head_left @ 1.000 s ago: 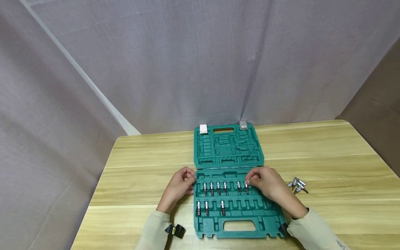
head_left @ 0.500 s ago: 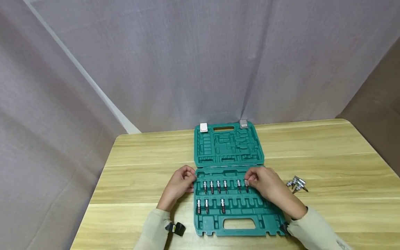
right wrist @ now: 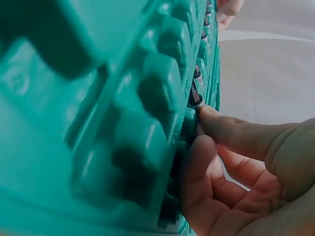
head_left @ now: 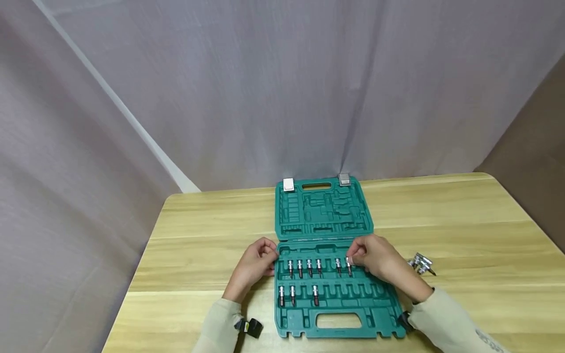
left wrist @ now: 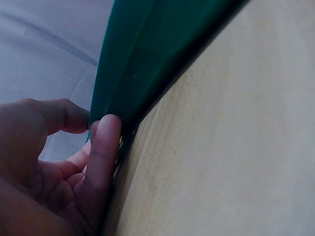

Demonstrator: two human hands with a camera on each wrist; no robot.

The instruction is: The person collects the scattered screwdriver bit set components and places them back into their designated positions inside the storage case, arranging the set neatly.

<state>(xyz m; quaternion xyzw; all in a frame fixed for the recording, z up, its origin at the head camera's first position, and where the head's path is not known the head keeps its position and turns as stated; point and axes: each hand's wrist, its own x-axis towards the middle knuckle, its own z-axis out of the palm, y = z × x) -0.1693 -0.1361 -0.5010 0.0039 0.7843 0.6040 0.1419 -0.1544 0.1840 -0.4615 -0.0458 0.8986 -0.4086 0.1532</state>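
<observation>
An open green tool case [head_left: 326,309] lies on the table, its lower tray holding two rows of socket bits [head_left: 315,295] with chrome heads and dark tips. My right hand [head_left: 376,257] pinches the chrome head of the rightmost socket bit [head_left: 349,269] in the upper row, which lies in its slot. In the right wrist view, thumb and fingertip meet close to the tray, and the fingers partly hide the bit. At the tray's left edge my left hand [head_left: 253,267] grips the rim; the left wrist view has a finger and thumb [left wrist: 106,142] against the green side wall [left wrist: 140,59].
Several loose socket bits [head_left: 422,263] lie in a small pile on the wooden table [head_left: 190,260], right of the case and beside my right forearm. The case lid [head_left: 322,208] with two metal latches [head_left: 288,184] lies open toward the grey curtain [head_left: 265,98].
The view has shifted slightly. Both hands keep their places, the right at the same socket bit and the left at the case's edge.
</observation>
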